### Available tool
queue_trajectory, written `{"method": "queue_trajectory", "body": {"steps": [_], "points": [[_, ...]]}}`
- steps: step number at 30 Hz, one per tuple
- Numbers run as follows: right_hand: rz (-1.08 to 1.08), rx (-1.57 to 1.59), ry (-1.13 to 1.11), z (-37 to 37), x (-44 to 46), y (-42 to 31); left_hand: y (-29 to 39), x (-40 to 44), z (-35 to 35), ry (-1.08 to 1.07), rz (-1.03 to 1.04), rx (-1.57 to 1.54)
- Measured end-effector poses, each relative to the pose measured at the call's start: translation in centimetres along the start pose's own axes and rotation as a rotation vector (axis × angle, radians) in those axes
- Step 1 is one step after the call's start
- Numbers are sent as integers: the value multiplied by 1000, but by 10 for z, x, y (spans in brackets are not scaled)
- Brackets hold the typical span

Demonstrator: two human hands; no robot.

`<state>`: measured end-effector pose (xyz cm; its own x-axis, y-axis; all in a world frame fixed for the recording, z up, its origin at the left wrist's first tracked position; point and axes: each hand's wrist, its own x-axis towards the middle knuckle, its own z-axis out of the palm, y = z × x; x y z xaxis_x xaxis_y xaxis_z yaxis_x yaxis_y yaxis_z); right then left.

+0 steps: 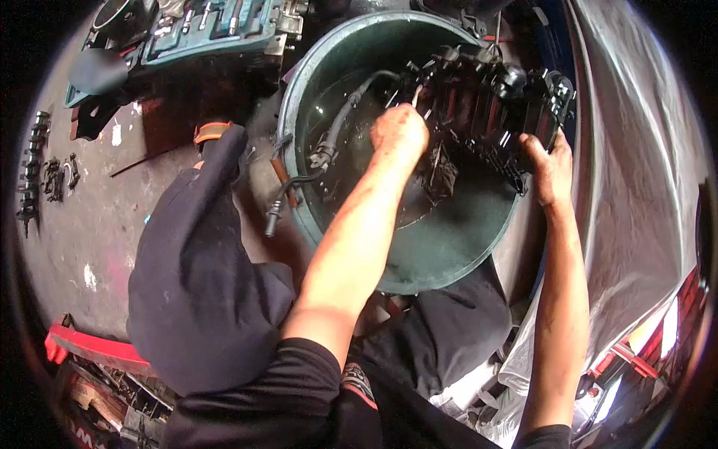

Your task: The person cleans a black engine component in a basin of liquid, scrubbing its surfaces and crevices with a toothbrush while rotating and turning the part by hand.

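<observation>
A large dark green round tub (449, 278) stands between my knees with murky liquid in it. Over its far right side rests a black, oily engine part (486, 105) that looks like a cylinder head. My right hand (552, 168) grips the near right end of this part, thumb on its side. My left hand (401, 131) is closed in a fist over the tub, and a thin pale stick-like tool (416, 96) sticks out of it towards the part's left end. The tool's kind is unclear. A dark crumpled rag-like piece (443, 176) hangs below the part.
A dark hose with a metal fitting (325, 153) hangs over the tub's left rim. A teal tool case (213, 34) with sockets lies at the upper left. On the floor are a camshaft-like shaft (31, 168) and small metal parts (58, 178). Grey plastic sheeting (636, 150) covers the right side.
</observation>
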<state>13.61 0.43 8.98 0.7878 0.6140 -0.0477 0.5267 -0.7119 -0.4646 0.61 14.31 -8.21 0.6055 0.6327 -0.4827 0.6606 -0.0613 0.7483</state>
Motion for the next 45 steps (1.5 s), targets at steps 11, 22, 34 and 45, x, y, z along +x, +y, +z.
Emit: {"method": "queue_trajectory", "body": {"steps": [11,22,34,45], "points": [[36,-58,16,-1,17,-3,-102,34,112,42,-595,-393],[37,-92,14,-5,27,-4,-9,14,52,213,0,-299],[-30,-127,17,-4,18,-3,6,-14,18,308,90,-277],[30,-138,24,-2,14,-4,23,-27,39,326,77,-311]]}}
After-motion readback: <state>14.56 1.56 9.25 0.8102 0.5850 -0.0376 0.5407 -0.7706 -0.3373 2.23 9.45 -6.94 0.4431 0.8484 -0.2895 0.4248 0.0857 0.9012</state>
